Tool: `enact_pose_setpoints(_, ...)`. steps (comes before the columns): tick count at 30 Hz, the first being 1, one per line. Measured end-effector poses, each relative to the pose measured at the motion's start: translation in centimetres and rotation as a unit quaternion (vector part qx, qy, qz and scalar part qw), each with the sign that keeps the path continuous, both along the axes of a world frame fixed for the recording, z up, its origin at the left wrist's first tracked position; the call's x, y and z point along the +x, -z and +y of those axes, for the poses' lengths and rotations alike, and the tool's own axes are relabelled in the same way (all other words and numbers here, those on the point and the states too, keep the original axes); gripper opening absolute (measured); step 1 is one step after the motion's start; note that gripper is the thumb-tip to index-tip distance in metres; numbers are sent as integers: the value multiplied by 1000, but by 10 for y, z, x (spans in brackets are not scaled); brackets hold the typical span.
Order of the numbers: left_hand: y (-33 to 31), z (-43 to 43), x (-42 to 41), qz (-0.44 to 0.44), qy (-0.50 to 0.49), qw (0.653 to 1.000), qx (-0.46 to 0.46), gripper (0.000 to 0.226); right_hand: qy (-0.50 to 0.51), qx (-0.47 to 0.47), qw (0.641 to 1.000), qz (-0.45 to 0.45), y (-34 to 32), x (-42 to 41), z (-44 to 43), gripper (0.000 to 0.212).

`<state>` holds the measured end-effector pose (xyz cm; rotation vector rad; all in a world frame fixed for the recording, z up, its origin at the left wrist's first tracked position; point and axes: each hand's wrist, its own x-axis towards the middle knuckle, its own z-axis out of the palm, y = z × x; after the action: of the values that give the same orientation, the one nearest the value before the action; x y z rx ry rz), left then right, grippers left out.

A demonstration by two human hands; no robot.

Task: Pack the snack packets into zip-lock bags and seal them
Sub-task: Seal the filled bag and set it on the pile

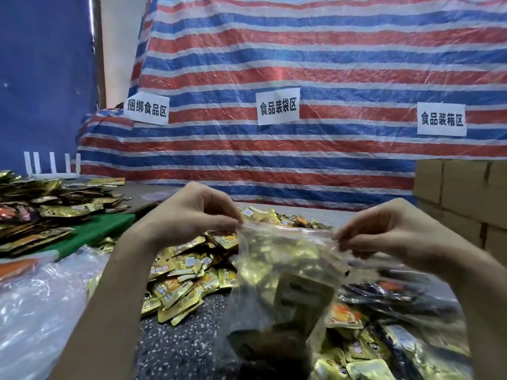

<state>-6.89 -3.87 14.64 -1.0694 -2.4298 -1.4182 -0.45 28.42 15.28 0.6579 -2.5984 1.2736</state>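
Clear plastic zip-lock bag (pixel 285 272), part-filled with gold packets (pixel 277 253), hangs above the bench (pixel 178 338), your left hand (pixel 189 215) and right hand (pixel 389 234) each in a pinching grip on its mouth; sealing seems pending, with loose packets (pixel 189 272) on the bench unbagged.

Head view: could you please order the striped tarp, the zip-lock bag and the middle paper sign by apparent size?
1. striped tarp
2. zip-lock bag, enlarged by nearness to the camera
3. middle paper sign, farther off; the true order of these two is unsure
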Motion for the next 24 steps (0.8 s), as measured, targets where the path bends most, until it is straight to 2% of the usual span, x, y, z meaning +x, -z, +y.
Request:
enact_pose_setpoints(3, 2, 4, -2, 34, -22, 999, 9, 13, 5, -31, 999, 4, 6, -7, 3, 24)
enact_pose_setpoints(6, 2, 9, 0, 42, -28, 998, 45, 20, 29, -1, 999, -29, 11, -13, 4, 32)
enact_pose_setpoints(9, 2, 13, 3, 43, -19, 997, 59, 23, 28, 12, 999, -38, 14, -14, 4, 23)
enact_pose_setpoints(12, 2, 14, 3, 48, -17, 994, 94, 23, 11, -21, 1000, 10, 11, -10, 6, 27)
enact_pose_setpoints(14, 3, 15, 3, 37, -18, 992, 116, 24, 3, -34, 999, 8, 11, -9, 6, 26)
enact_pose_setpoints(19, 9, 22, -1, 0, -66, 982, 177, 19, 28, -47, 998, -14, 18, -9, 5, 8)
enact_pose_setpoints(22, 8, 26, -1, 43, -108, 977, 181, 16, 32, -62, 998, -8, 15, -6, 4, 6)
enact_pose_setpoints(24, 5, 24, 2, 83, -97, 977, 171, 18, 26, -82, 996, 7, 12, -4, 5, 10)
